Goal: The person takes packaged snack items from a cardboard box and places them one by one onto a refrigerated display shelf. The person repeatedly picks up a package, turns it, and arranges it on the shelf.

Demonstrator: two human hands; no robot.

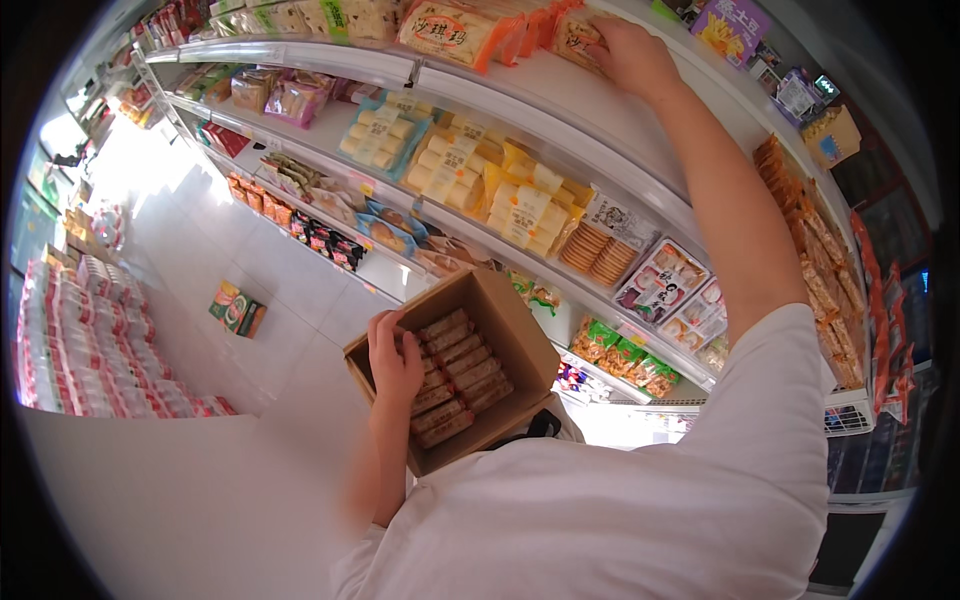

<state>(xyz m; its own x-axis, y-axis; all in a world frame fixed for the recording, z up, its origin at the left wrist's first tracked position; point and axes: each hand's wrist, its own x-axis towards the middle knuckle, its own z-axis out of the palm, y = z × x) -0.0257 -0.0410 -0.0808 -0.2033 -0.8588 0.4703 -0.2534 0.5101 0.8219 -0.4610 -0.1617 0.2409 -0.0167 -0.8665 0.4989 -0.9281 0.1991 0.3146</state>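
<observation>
My left hand (pixel 394 360) grips the left wall of an open cardboard box (pixel 525 337), its fingers bent over the rim. Inside the box lie two rows of small wrapped bars (pixel 472 360). My right arm reaches up to the top shelf (pixel 570 86). There my right hand (pixel 634 56) holds the right end of a clear and orange packet of pastry (pixel 574 37); part of the packet is hidden behind the fingers. To its left, a similar packet (pixel 446 34) lies at the shelf's front edge.
Below the top shelf are packs of cream-coloured rolls (pixel 450 161) and round biscuits (pixel 607 247). More bagged snacks (pixel 622 352) fill lower shelves. A green carton (pixel 238 309) lies on the tiled floor (pixel 300 300). Red-and-white stacked packs (pixel 90 345) stand at left. Bagged snacks (pixel 817 262) line the right side.
</observation>
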